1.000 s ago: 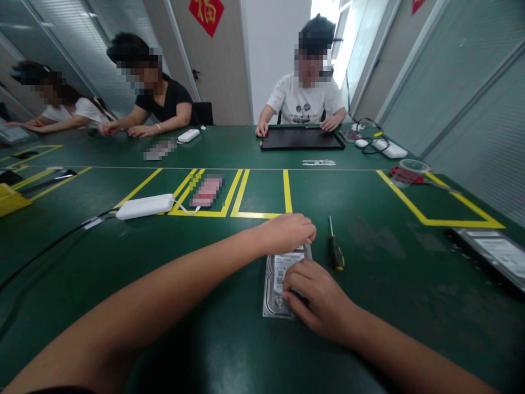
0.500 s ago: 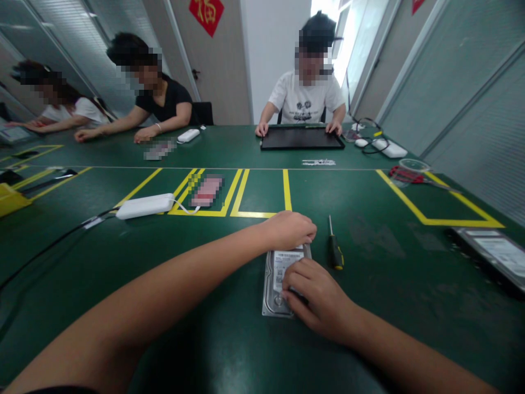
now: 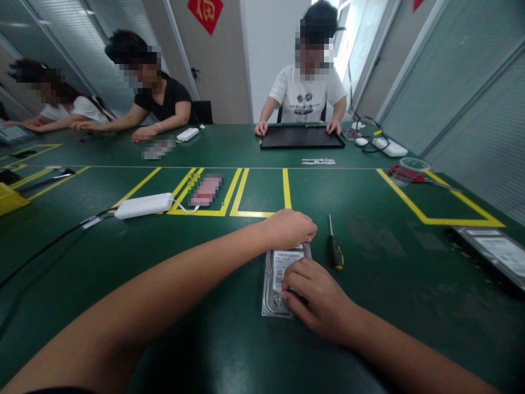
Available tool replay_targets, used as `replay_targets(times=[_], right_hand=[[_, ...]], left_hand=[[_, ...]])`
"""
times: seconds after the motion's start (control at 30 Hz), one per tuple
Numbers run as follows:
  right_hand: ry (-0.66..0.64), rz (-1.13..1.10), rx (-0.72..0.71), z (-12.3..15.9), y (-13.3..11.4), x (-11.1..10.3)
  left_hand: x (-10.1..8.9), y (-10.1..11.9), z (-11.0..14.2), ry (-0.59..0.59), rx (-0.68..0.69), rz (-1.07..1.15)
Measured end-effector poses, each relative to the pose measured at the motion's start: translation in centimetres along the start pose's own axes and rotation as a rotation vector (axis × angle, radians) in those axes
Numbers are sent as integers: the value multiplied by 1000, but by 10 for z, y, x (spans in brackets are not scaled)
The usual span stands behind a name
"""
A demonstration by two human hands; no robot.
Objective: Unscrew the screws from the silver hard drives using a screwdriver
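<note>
A silver hard drive with a white label lies flat on the green table in front of me. My left hand reaches across and curls over the drive's far edge, fingers closed on it. My right hand rests on the drive's near right part, fingers bent and pressed onto its top. A screwdriver with a black and yellow handle lies just right of the drive, touched by neither hand.
A white power adapter with a cable lies at left among yellow tape lines. Another drive sits at the right edge. Three people sit at the far side; one holds a black tray. A clear dish with red parts is at far right.
My hands and the drive stay where they were. The person in black has stretched an arm further left along the table.
</note>
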State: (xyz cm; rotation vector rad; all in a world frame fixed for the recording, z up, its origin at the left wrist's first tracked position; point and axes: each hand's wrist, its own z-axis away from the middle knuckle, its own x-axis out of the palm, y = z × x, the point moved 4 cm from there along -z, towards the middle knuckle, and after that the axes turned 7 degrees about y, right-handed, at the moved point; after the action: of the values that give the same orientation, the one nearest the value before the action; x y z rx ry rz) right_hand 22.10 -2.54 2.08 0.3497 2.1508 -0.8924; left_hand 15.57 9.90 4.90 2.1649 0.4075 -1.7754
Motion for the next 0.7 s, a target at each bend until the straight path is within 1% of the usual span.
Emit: replay_targets(times=[0.13, 0.43, 0.57, 0.7], right_hand=[[16, -2, -13, 0, 0, 0], [7, 1, -11, 0, 1, 0], [-5, 9, -5, -1, 1, 0], [11, 1, -15, 0, 1, 0]], left_hand=[[-1, 1, 1, -22, 6, -1], [-2, 4, 2, -47, 23, 5], [-2, 3, -1, -57, -7, 26], [-2, 0, -3, -53, -55, 67]])
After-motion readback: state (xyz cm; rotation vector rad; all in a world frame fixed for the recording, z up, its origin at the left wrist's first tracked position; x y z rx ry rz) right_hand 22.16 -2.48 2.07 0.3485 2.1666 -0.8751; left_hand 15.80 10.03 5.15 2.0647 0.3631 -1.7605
